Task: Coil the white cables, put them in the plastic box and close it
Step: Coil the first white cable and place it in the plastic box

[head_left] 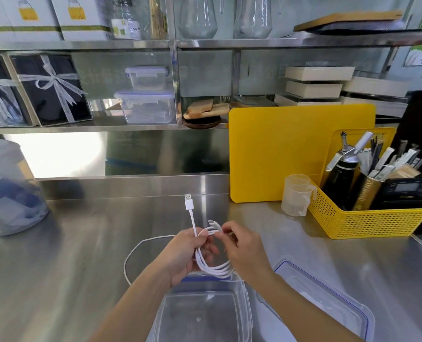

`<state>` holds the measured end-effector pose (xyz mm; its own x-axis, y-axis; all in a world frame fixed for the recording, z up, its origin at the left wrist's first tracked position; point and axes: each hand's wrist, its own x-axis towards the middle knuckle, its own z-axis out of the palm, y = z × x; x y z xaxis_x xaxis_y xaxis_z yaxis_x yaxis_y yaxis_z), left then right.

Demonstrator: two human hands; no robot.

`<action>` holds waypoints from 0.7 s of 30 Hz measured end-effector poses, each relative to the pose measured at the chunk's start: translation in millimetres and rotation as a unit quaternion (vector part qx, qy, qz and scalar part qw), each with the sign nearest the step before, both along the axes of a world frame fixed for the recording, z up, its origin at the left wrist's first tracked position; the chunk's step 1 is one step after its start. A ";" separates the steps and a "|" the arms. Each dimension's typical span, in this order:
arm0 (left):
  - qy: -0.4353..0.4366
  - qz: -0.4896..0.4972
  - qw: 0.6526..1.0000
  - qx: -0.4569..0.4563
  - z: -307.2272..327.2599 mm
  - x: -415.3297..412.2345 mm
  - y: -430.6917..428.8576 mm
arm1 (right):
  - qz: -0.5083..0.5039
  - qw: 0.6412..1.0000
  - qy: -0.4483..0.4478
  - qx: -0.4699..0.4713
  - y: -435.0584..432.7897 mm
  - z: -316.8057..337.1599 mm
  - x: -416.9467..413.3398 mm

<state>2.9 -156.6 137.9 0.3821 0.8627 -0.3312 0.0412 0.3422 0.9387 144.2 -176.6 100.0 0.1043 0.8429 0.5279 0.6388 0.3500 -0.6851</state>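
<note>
- Hands raised together over the near middle of the table [86,243], just above the far edge of the plastic box [202,317].
- Left hand [187,255] closed around a bundle of white cable [213,267], fingers wrapped over the gathered loops at their top.
- Right hand [244,250] just beside it, thumb and forefinger pinching the strands near the small connector end.
- Several loops hanging between both palms, sagging toward the box rim without clearly touching it.
- USB plug [188,201] sticking straight up out of the left fist, well above the knuckles.
- One loose length of the same cable sweeping out to the left in a wide arc, then curving back and vanishing behind the left forearm; hard to tell whether resting on the steel or held just off it.
- Box open and clear, nothing visible inside, near side cut off by the bottom of the view.
- Lid [328,299] lying flat on the table to the right of the box, blue-trimmed, partly hidden by the right forearm and cut off at the bottom.
- Farther right, yellow basket [368,223] of utensils with a measuring cup [296,196] hooked or leaning at its left side; which of the two cannot be told.
- Behind those, yellow cutting board [279,154] upright against the back wall.
- Blurred translucent container [7,188] at the far left, contents unreadable.
</note>
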 end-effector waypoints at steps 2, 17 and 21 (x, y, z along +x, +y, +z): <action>0.075 0.018 0.995 0.062 -5.6 1.1 1.7 | 0.001 0.994 0.070 -0.082 1.8 5.1 -3.5; 0.398 -0.082 0.870 0.277 -7.2 0.2 15.3 | 0.020 0.997 -0.066 0.018 -8.0 -11.8 -0.4; 0.372 -0.175 0.892 0.189 3.6 -6.2 19.1 | 0.038 0.995 -0.095 0.009 -13.2 -20.2 -4.0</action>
